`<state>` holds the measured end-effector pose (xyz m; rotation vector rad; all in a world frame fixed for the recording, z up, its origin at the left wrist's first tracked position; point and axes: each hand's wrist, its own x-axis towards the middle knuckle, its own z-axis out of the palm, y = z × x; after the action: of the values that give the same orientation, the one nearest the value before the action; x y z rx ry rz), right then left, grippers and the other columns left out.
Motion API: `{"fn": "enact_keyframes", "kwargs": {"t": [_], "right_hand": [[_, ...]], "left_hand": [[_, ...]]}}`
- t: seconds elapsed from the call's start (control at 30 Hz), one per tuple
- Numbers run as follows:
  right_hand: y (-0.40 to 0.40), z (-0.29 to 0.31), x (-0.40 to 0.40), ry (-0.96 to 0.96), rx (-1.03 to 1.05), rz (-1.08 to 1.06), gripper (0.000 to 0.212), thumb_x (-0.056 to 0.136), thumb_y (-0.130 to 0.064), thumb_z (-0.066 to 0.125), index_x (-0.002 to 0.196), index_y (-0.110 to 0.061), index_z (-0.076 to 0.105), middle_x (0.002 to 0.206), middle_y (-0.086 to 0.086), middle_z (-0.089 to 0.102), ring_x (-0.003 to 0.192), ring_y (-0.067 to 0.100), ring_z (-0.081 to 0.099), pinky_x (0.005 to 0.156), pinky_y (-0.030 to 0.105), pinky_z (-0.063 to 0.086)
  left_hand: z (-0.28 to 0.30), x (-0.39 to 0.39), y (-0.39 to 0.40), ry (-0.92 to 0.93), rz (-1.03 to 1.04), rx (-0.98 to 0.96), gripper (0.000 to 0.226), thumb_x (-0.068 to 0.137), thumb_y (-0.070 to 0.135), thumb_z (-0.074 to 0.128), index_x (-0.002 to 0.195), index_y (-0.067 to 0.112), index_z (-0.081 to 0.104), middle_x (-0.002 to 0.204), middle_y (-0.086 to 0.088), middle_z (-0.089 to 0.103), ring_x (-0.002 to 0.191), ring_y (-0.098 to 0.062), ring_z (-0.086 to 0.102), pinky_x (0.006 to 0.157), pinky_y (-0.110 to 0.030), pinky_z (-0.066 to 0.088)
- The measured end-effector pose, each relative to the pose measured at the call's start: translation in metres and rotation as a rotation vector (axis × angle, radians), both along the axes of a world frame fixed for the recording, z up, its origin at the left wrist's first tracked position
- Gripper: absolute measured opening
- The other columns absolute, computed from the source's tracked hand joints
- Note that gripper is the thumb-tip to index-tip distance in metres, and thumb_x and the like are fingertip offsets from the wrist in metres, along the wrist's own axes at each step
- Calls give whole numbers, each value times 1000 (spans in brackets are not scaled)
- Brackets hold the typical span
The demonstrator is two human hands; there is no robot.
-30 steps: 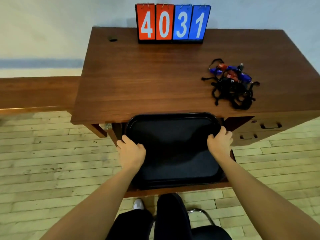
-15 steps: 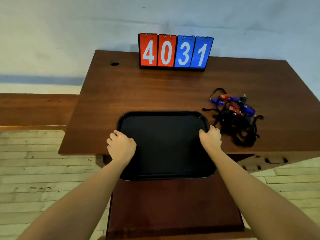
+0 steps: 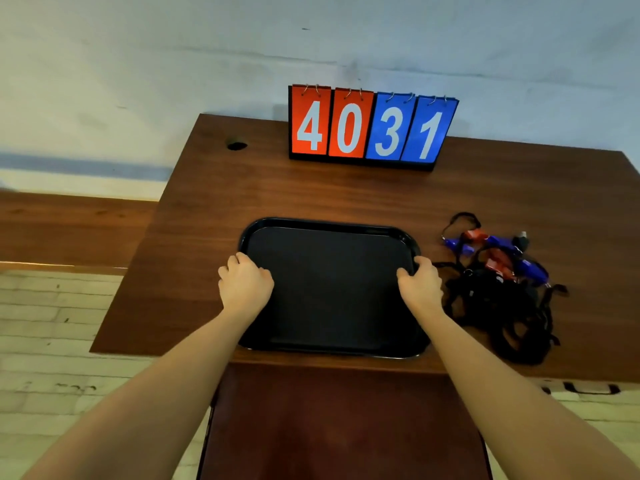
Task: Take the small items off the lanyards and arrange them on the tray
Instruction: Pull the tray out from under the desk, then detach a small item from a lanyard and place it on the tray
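A black rectangular tray [image 3: 329,227] lies on the brown wooden desk [image 3: 207,237], near its front edge. My left hand [image 3: 245,284] grips the tray's left rim and my right hand [image 3: 420,285] grips its right rim. To the right of the tray lies a tangled heap of black lanyards [image 3: 502,313]. Small red and blue items [image 3: 495,252] are still clipped among the cords at the heap's far side. The tray's inside is bare.
A flip scoreboard [image 3: 372,128] reading 4031 stands at the desk's back edge. A cable hole [image 3: 237,145] sits at the back left. A pulled-out shelf or drawer [image 3: 343,427] juts out below the desk front. A lower wooden ledge [image 3: 69,230] runs to the left.
Both hands lifted the tray from the pulled-out shelf under the desk and slid it forward onto the desktop. The lanyard heap has not moved.
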<state>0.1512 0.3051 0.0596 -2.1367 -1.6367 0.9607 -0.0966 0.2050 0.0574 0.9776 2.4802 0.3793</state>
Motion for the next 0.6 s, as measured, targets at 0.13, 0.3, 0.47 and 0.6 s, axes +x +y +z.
{"fn": "enact_keyframes", "kwargs": {"t": [0.13, 0.3, 0.47, 0.6], "right_hand": [[3, -3, -4, -113, -16, 68, 53, 92, -25, 49, 139, -10, 32, 145, 14, 32, 131, 35, 31, 107, 46, 23], [-7, 8, -7, -182, 37, 85, 47, 91, -21, 50, 135, -9, 39, 141, 16, 35, 130, 35, 32, 107, 46, 24], [-21, 25, 7, -107, 152, 100, 31, 91, -17, 51, 121, -10, 53, 126, 12, 51, 116, 30, 48, 102, 47, 36], [-19, 34, 31, 10, 201, 91, 25, 91, -12, 50, 114, -8, 58, 112, 11, 61, 97, 26, 60, 88, 42, 49]], "left_hand": [[3, -1, 1, 4, -18, 3, 50, 92, 22, 46, 134, 0, 33, 137, -17, 40, 125, -36, 36, 97, -45, 41], [15, 12, 0, 41, -149, 114, 51, 91, 19, 50, 136, 1, 33, 140, -17, 36, 130, -34, 30, 105, -40, 32], [32, 41, 7, -88, -337, 219, 42, 92, 18, 48, 132, 7, 42, 132, -9, 45, 124, -25, 40, 98, -33, 39], [48, 76, 22, -221, -481, 217, 33, 93, 18, 47, 125, 11, 49, 124, -5, 51, 105, -18, 55, 90, -34, 49]]}}
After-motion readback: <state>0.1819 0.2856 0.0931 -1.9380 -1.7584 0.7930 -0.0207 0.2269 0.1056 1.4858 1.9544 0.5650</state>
